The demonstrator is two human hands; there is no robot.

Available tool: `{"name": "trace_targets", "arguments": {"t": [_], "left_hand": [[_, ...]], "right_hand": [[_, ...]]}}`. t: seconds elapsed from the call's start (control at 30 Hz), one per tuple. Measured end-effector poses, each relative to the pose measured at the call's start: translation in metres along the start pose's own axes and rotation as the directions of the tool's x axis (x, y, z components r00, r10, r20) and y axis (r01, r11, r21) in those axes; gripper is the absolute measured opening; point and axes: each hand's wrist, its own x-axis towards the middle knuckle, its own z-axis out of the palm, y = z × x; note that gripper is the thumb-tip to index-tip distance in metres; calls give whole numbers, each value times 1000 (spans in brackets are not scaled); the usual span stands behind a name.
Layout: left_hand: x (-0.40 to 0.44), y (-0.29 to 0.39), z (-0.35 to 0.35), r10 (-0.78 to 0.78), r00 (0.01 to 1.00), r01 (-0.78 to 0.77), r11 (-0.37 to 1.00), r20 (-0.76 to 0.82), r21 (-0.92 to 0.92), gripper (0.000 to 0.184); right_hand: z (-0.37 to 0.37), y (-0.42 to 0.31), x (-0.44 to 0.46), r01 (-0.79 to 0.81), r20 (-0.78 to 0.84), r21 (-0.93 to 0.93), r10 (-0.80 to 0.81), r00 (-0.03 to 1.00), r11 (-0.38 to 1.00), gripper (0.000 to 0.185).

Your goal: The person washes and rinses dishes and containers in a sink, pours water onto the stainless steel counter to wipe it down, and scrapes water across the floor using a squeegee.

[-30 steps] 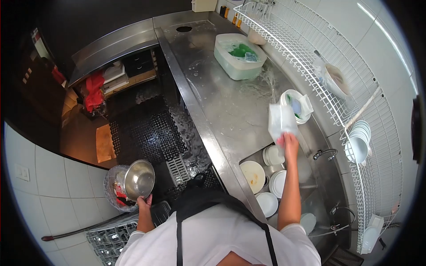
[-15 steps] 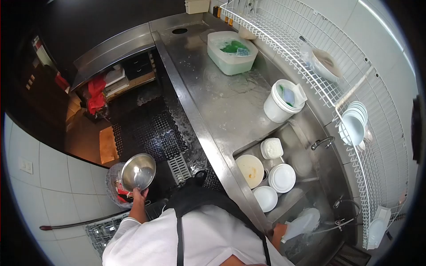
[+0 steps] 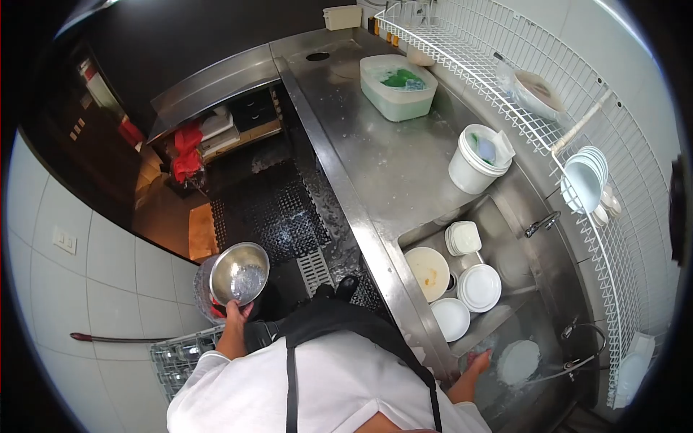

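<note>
My left hand [image 3: 238, 310] grips the rim of a shiny metal bowl [image 3: 240, 274], tilted with its inside facing me. The bowl is above and partly in front of a bin lined with a clear plastic bag [image 3: 205, 289]. My right hand [image 3: 478, 360] is over the near side of the right sink basin, fingers stretched out, with nothing visibly held. Beside it a white round thing [image 3: 518, 362] lies in the cloudy water; its kind is unclear. In the left basin sit stacked white plates [image 3: 478, 288], a stained cream bowl [image 3: 426, 274] and square white dishes [image 3: 463, 238].
On the steel counter [image 3: 368, 169] stand a tub of soapy water [image 3: 398, 101] and a white bucket [image 3: 476, 169] with a sponge. Two faucets [image 3: 541, 224] line the sink's far side. A wire rack [image 3: 498, 97] holds dishes. A glass rack [image 3: 177, 364] stands at lower left.
My right hand has let go of the white thing it held and moved farther into the basin. The metal bowl, still in my left hand, has tilted. The view has shifted slightly.
</note>
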Motion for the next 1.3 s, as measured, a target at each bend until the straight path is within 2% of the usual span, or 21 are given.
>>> {"name": "trace_targets", "arguments": {"t": [0.03,0.13,0.27,0.37,0.5,0.57,0.67,0.77,0.87,0.93,1.0,1.13,1.3], "left_hand": [[0,-2,-5,-43,999,43,999,-6,5,51],[0,-14,-5,12,998,-3,992,-68,125,49],[-2,-21,7,-14,995,26,992,-98,122,46],[12,-29,14,-40,996,52,988,-85,145,46],[26,-36,20,-86,996,89,990,-40,107,44],[35,-41,20,-104,991,112,990,-83,86,43],[43,-52,10,-144,986,153,983,-86,99,36],[48,-63,5,-152,978,171,977,-146,125,32],[42,-66,3,-161,973,178,980,-166,92,30],[44,-71,-6,-158,977,170,983,-144,70,31],[48,-71,-15,-181,972,190,980,-149,53,32],[41,-65,-13,-194,968,194,981,-157,-11,35],[44,-60,-17,-186,967,187,982,-175,-10,35]], "right_hand": [[-8,-3,-6,-31,-30,97,34,999,995,56],[-36,-17,-24,-199,-68,187,215,974,962,54],[-65,-17,-32,-47,-48,301,64,997,952,48],[-81,-32,-51,61,33,433,-84,996,899,45],[-73,-72,-88,250,-26,399,-262,965,882,37],[-63,-97,-110,322,-36,357,-331,943,877,37],[-46,-122,-122,317,99,339,-368,925,886,35],[-6,-153,-159,269,197,352,-351,915,897,35],[45,-169,-164,206,329,245,-281,901,947,32],[95,-181,-192,237,347,158,-278,896,959,32],[139,-189,-228,284,473,155,-324,819,946,31],[231,-196,-257,319,612,12,-259,747,948,32],[328,-209,-312,432,710,-87,-248,659,898,41]]}}
